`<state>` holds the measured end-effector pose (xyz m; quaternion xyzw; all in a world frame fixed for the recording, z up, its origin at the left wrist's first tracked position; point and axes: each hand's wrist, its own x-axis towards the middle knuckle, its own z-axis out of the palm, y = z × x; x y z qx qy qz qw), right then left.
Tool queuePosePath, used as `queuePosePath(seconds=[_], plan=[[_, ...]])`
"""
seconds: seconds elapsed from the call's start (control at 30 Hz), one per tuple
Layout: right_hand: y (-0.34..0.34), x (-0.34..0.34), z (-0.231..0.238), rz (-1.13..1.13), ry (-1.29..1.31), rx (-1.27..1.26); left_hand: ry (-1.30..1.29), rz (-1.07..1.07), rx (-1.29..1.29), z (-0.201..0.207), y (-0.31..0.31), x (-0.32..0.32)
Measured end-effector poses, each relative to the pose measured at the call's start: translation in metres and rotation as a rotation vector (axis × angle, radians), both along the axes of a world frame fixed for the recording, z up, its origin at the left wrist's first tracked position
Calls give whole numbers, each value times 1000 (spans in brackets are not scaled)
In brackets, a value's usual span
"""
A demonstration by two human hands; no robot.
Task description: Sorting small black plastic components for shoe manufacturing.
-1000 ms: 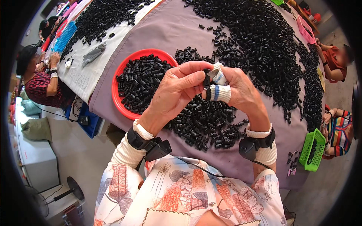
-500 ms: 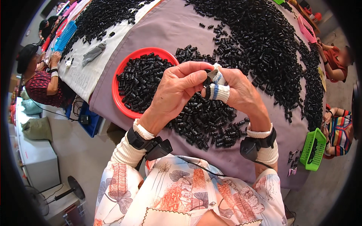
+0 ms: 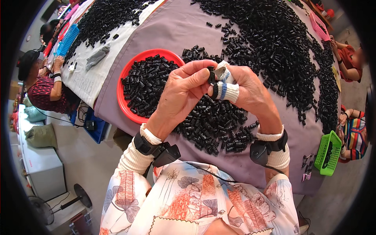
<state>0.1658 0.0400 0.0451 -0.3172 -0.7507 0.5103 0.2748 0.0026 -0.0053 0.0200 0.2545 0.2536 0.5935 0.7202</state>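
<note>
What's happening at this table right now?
A person's left hand pinches a small black part between thumb and fingers. The right hand, with white knit finger covers, meets it there; its exact grip is unclear. Beneath them, loose black parts lie heaped on a mauve cloth, beside a red basin full of similar parts. Other people sit around the tables.

Workshop, cloth-covered table (image 3: 168, 31) heaped with small black parts (image 3: 270, 51), red basin (image 3: 119, 92) full of them, green basket (image 3: 335, 150), co-workers (image 3: 45, 94) at work alongside
</note>
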Motion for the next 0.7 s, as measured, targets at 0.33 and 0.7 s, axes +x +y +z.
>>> queuePosePath(seconds=[0.33, 0.7], plan=[[1, 2, -3, -7, 8, -79, -129, -58, -30, -3, -3, -1], [0, 2, 0, 19, -51, -27, -97, -36, -65, 0, -4, 2]])
